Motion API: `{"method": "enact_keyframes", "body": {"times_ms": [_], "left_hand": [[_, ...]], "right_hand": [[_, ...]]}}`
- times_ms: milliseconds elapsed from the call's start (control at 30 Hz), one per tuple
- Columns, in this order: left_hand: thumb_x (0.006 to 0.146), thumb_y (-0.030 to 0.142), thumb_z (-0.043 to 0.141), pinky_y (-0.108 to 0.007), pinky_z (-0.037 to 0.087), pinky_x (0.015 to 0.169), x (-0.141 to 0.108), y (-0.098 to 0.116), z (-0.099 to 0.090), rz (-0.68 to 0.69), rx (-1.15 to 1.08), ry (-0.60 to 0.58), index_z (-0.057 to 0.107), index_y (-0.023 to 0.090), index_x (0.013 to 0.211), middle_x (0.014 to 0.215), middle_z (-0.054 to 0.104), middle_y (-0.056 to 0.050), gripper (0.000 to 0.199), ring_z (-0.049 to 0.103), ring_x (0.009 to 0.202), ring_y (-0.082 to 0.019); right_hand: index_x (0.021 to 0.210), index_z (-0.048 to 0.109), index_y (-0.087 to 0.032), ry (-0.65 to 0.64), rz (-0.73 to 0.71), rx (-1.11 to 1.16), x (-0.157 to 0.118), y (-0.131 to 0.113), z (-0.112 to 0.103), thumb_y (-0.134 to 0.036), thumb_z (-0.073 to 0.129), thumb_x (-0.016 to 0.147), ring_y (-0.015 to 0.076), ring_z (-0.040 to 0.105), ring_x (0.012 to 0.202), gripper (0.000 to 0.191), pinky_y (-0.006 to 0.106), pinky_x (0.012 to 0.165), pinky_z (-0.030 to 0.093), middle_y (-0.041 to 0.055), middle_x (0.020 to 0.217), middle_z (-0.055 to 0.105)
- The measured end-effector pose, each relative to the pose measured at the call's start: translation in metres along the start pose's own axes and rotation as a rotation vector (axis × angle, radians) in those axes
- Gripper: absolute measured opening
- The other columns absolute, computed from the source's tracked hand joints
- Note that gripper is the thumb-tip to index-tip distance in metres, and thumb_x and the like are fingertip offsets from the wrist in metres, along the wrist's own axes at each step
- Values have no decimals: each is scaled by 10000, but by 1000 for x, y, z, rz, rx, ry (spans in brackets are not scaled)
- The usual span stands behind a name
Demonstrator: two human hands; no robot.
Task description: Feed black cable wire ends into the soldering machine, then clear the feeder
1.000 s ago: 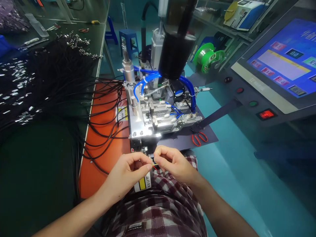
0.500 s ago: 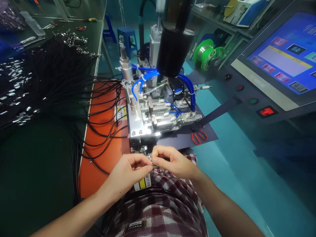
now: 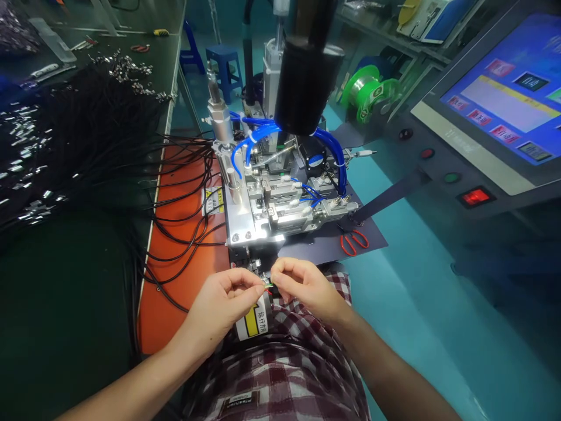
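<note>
Two hands [image 3: 228,297] [image 3: 309,287] pinching fine wires [image 3: 269,286]: one green, one red.

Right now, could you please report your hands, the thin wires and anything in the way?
Left hand: pinching thin coloured wires. Right hand: close alongside, grip unclear. Red-handled scissors: apart from both hands.

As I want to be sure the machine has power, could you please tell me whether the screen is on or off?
On: the screen glows blue, and the red switch below is lit.
</note>
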State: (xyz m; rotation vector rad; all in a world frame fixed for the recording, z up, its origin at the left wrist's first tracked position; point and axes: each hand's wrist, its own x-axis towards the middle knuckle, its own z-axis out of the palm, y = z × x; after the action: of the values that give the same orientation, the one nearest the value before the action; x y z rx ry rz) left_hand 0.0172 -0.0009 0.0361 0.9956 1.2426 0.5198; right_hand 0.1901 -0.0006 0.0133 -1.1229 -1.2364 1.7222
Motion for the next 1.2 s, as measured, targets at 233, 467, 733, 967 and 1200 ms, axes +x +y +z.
{"method": "enact_keyframes", "body": {"times_ms": [233, 467, 733, 967, 1200], "left_hand": [[725, 334, 655, -171, 187, 366, -1, 3, 0, -9, -12, 42, 606, 163, 700, 457, 372, 84, 180, 267, 404, -51], [753, 309, 648, -157, 215, 352, -2, -1, 2, 89, -17, 62, 620, 170, 756, 481, 441, 75, 142, 319, 392, -44], [798, 326, 629, -155, 282, 392, -2, -6, -4, 168, 14, -16, 620, 183, 833, 611, 530, 42, 147, 394, 464, -51], [836, 338, 572, -175, 314, 417, 5, -3, -13, 191, 188, 15, 574, 179, 863, 573, 458, 62, 160, 392, 470, -70], [909, 162, 444, -213, 448, 713, 16, -16, -27, 636, 772, 165, 606, 201, 987, 884, 523, -13, 184, 560, 807, -114]], "right_hand": [[716, 594, -172, 210, -25, -109, -8, 7, 14, -290, 624, 791, 109, 465, 576, 143, 245, 531, 358, -19, 661, 526], [699, 547, -177, 196, 16, 25, -5, 10, 21, -292, 607, 797, 92, 403, 506, 163, 229, 491, 309, -53, 551, 457], [677, 539, -164, 139, 88, 204, -3, 18, 21, -347, 629, 778, 76, 375, 452, 227, 221, 477, 275, -64, 487, 459], [703, 530, -169, 127, 98, 110, 5, 17, 18, -359, 626, 778, 79, 403, 455, 225, 218, 465, 291, -64, 505, 462], [698, 545, -164, 153, 120, 20, 30, 24, 6, -317, 610, 773, 86, 427, 472, 182, 228, 476, 305, -56, 536, 479]]}}
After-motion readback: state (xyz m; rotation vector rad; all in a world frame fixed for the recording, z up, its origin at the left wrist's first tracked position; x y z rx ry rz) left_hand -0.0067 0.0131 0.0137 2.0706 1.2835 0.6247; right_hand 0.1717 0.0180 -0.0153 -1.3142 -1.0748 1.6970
